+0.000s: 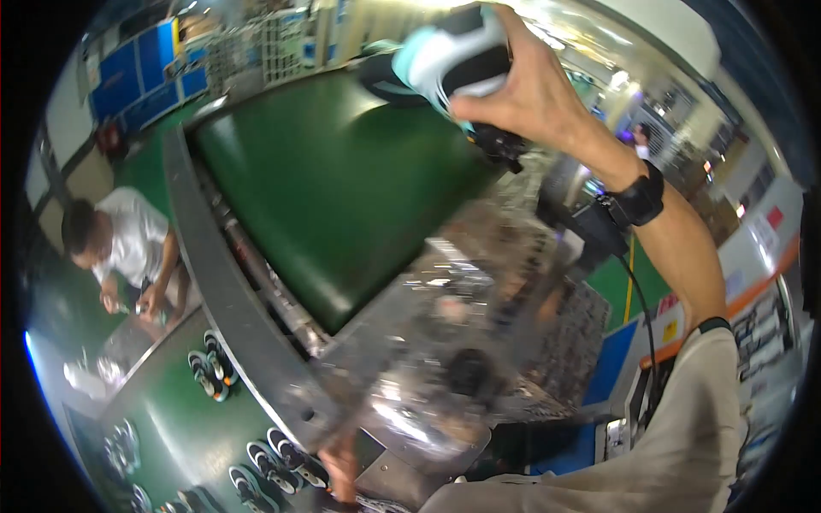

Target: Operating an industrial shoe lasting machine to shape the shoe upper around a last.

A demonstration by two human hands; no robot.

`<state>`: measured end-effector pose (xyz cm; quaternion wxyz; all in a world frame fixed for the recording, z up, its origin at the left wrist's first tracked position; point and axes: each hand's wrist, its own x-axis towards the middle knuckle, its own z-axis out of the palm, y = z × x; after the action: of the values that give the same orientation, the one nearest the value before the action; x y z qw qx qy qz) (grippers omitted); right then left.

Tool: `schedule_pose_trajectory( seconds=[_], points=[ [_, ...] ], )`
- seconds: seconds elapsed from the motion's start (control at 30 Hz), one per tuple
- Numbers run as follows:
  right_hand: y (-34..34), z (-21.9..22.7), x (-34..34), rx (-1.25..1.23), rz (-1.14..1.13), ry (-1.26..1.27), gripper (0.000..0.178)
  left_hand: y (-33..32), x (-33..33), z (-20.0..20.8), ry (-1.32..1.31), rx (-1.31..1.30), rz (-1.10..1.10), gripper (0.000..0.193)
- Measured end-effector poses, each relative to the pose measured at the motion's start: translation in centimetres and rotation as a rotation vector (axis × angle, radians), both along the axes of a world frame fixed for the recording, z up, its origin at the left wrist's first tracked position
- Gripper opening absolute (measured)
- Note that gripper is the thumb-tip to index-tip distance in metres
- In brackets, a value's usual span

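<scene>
High over the far end of the green conveyor belt (333, 171), my right hand (530, 90) is closed around a sneaker (466, 51) in black, white and mint green. A dark, blurred shape (385, 81) sits at the sneaker's left side; whether it is part of the same shoe I cannot tell. On my right wrist is a black strap with a small device (637, 197). My left hand (340, 466) is low in the picture, smeared by motion, close to the corner of the conveyor's grey metal frame (299, 402). Its fingers cannot be made out.
Several sneakers (274, 466) stand on a lower green surface at the left. A seated person (128, 235) in white works with both hands beyond it. Blurred clear plastic (428, 410) covers a metal surface before me. A machine with an orange edge (735, 291) stands at the right.
</scene>
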<state>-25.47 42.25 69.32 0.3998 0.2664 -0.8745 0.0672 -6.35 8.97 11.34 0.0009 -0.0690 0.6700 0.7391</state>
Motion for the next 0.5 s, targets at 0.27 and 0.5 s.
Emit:
schedule_pose_trajectory(
  seconds=[0.27, 0.5],
  points=[
    [10.1, 4.4, 25.8, -0.840, 0.174, -0.176, 0.030, 20.2, 6.6, 28.5, 0.179, 0.674, -1.093, 0.079],
    [15.2, -3.8, 46.2, -1.400, -0.097, -0.196, 0.029, 37.3, 13.0, 37.9, -0.059, 1.111, -1.495, 0.073]
  ],
)
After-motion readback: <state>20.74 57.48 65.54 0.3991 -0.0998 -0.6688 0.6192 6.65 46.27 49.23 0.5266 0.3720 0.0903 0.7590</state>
